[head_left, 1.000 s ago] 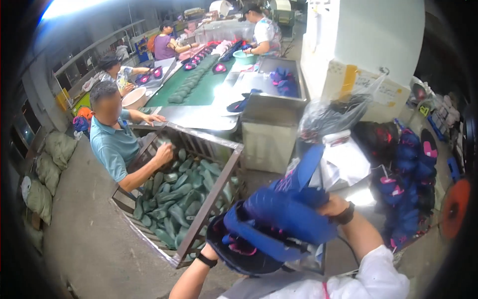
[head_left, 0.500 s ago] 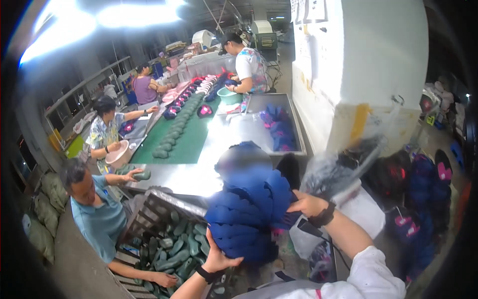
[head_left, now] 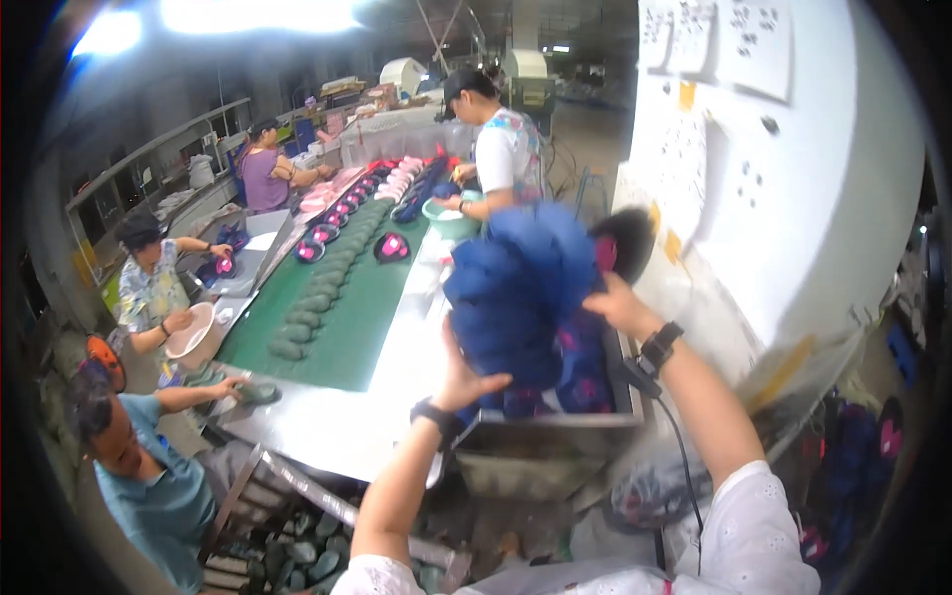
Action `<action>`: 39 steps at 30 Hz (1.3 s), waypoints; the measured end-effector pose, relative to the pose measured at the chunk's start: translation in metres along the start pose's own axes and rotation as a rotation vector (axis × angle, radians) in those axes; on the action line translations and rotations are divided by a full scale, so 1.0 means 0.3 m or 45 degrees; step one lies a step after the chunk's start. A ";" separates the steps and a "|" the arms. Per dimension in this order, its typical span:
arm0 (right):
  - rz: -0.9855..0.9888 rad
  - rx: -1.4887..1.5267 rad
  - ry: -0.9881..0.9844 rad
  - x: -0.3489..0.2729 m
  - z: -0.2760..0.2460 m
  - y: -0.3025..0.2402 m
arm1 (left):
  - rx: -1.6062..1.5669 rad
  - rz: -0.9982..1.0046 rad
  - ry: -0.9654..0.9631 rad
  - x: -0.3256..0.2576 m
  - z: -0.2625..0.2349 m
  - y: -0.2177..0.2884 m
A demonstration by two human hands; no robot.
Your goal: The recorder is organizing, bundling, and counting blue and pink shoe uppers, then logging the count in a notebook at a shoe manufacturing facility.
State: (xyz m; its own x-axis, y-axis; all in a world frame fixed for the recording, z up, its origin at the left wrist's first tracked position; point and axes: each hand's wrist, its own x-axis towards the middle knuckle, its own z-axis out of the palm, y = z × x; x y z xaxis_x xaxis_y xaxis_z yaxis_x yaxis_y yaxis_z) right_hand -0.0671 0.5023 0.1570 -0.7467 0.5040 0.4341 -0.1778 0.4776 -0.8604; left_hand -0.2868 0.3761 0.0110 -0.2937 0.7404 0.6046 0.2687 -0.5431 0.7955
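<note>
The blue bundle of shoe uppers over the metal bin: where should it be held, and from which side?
Judging by its floppy, bulging shape, the blue bundle is best cradled from both flanks: left hand under its lower left edge, right hand against its upper right side. It hangs over the metal bin, so coming from below and the sides supports the sag.
</note>
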 end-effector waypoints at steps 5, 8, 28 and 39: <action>0.443 -0.036 -0.102 0.218 -0.050 0.307 | 0.239 -0.140 -0.066 0.072 0.015 -0.345; 0.474 -0.104 -0.190 0.331 -0.019 0.546 | 0.135 -0.301 -0.045 0.043 -0.039 -0.539; 0.140 -0.427 -0.278 -0.992 0.167 -0.227 | 0.040 0.354 -0.667 -0.031 0.672 0.508; 1.489 -0.776 1.105 -2.505 0.379 -0.428 | -0.069 0.708 -1.726 -0.939 1.570 0.782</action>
State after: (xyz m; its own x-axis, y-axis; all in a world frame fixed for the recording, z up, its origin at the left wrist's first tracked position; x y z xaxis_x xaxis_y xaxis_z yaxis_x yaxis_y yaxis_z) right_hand 0.4440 -0.0198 -0.0891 0.3371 0.9264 -0.1676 0.6446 -0.3569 -0.6761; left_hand 0.2909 0.2268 0.0087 0.9105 0.2161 0.3525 0.0140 -0.8681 0.4962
